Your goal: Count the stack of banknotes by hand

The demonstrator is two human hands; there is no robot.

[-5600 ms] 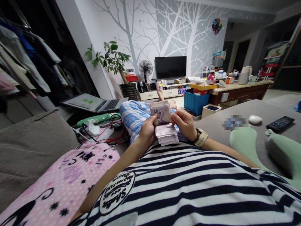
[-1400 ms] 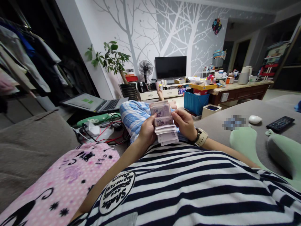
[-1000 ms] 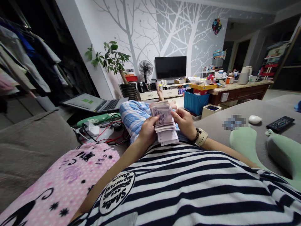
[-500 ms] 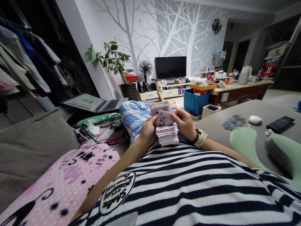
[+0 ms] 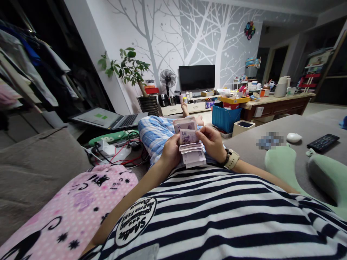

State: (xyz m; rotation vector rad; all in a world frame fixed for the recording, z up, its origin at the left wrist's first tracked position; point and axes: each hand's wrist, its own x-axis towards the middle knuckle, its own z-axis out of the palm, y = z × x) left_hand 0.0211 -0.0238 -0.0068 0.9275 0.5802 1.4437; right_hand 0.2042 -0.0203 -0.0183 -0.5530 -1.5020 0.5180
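Note:
A stack of purple banknotes (image 5: pixel 192 147) is folded over in my left hand (image 5: pixel 171 150), which is closed around its left side. Some notes stand up at the far side, and others hang down toward my striped shirt. My right hand (image 5: pixel 211 142) pinches the right edge of a banknote (image 5: pixel 189 136) marked with a 5, at the front of the stack. On my right wrist are a pale watch (image 5: pixel 232 159) and a dark bracelet. My left fingers are mostly hidden behind the notes.
My legs in blue checked trousers (image 5: pixel 151 135) stretch ahead. At left are a laptop (image 5: pixel 108 118), tangled cables and a pink blanket (image 5: pixel 81 202). To the right lie a white mouse (image 5: pixel 294 137), a black remote (image 5: pixel 323 143) and a green neck pillow (image 5: pixel 280 162) on the grey sofa.
The front note with the 5 has tipped and shifted slightly left. More of the notes hanging below now shows. My right hand has barely moved.

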